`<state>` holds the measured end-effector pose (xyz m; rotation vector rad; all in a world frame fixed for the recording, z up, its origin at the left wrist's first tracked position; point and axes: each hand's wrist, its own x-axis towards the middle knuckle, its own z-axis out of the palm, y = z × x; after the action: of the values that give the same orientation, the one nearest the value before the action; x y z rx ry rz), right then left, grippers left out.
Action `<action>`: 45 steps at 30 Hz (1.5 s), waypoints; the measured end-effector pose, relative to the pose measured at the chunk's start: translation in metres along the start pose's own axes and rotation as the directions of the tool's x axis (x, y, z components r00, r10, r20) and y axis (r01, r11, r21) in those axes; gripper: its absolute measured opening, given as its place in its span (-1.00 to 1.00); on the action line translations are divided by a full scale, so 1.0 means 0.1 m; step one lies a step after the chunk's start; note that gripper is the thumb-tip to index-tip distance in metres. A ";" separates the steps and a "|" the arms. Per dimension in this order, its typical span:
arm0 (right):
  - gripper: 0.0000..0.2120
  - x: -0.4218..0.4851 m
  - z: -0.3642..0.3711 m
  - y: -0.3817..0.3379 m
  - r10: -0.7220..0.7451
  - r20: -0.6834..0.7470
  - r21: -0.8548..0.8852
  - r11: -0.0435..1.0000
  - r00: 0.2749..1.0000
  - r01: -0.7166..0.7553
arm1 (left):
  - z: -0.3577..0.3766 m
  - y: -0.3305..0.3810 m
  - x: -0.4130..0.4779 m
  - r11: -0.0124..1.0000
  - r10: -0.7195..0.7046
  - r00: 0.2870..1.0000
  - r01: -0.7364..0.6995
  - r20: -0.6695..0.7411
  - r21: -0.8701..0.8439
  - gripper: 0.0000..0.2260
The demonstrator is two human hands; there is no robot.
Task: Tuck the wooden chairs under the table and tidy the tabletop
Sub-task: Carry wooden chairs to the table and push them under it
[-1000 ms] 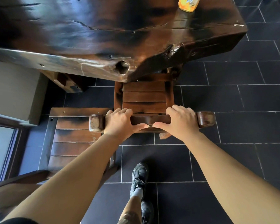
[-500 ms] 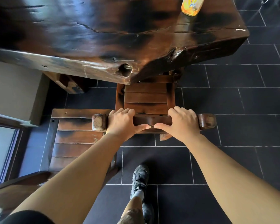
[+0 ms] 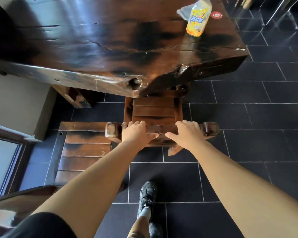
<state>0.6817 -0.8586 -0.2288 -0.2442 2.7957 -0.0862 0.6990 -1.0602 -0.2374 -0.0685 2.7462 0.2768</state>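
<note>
Dark floor tiles (image 3: 248, 117) run under a heavy slab table (image 3: 110, 40) that fills the upper part of the view, with a pale wall and a window frame at the far left.

At lower left a second chair (image 3: 86, 148) stands clear of the table, its slatted seat wholly in the open and just beside the person's left arm. It is not yet tucked.

In the middle, the chair (image 3: 153, 110) being handled points straight away from the person. The front of its seat is already beneath the table's corner, while the rear slats and the top rail (image 3: 160, 130) are out in the open. The rail lies crosswise, left to right, so its long axis is square to the direction of the push. The left hand (image 3: 136, 133) grasps the rail left of centre, fingers curled over the far edge and thumb pointing inward. The right hand (image 3: 187, 133) grips it right of centre in the same way. Both sit about equally near, so the push should go in straight; the table lies directly ahead of both hands.

At upper right, a yellow bottle (image 3: 198, 18) lies tilted on the tabletop near the far corner, beside a round red sticker (image 3: 216, 14). It is well beyond the hands, nearer the right one, and probably remains to be tidied.
</note>
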 end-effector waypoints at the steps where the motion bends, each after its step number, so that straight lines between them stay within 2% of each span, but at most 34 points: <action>1: -0.39 -0.08 -0.04 -0.03 -0.003 -0.002 0.007 1.000 1.000 0.003 | -0.04 0.02 -0.06 1.000 0.005 1.000 -0.005 0.006 -0.003 -0.43; 6: -0.46 -0.55 -0.30 -0.09 -0.007 -0.007 0.114 0.993 1.000 0.008 | -0.36 0.05 -0.49 0.996 0.076 0.997 -0.074 0.029 -0.042 -0.56; 12: -0.45 -1.25 -0.61 -0.14 0.024 0.009 0.238 0.971 1.000 -0.025 | -0.56 0.11 -1.23 0.992 0.124 0.992 -0.124 0.015 -0.023 -0.45; 21: -0.43 -2.18 -0.81 -0.25 0.010 -0.010 0.255 0.967 1.000 -0.007 | -0.73 0.13 -2.23 0.992 0.110 0.991 -0.115 -0.074 -0.060 -0.51; 28: -0.44 -2.52 -0.77 -0.54 -0.048 0.013 0.221 0.974 0.999 0.044 | -0.76 -0.02 -2.70 0.997 0.072 0.991 -0.075 -0.114 -0.026 -0.52; 33: -0.42 -2.55 -0.73 -0.87 -0.056 0.023 0.235 0.971 0.998 0.049 | -0.79 -0.36 -2.83 0.994 0.109 0.984 -0.107 -0.138 0.023 -0.57; 36: -0.41 -2.54 -0.65 -1.15 -0.057 0.041 0.263 0.964 0.998 0.044 | -0.79 -0.67 -2.86 0.995 0.098 0.986 -0.095 -0.133 0.030 -0.53; 41: -0.40 -2.50 -0.52 -1.83 -0.057 0.052 0.279 0.959 0.997 0.041 | -0.78 -1.39 -2.85 0.997 0.081 0.991 -0.081 -0.110 0.010 -0.51; 45: -0.41 -2.44 -0.46 -2.46 -0.027 0.038 0.296 0.955 0.999 0.015 | -0.83 -2.01 -2.84 0.992 0.127 0.987 -0.124 -0.097 0.037 -0.54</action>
<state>0.9319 -1.0552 -0.0858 -0.1988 2.6924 -0.4952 0.9490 -1.2706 -0.0925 0.1018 2.8572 0.2713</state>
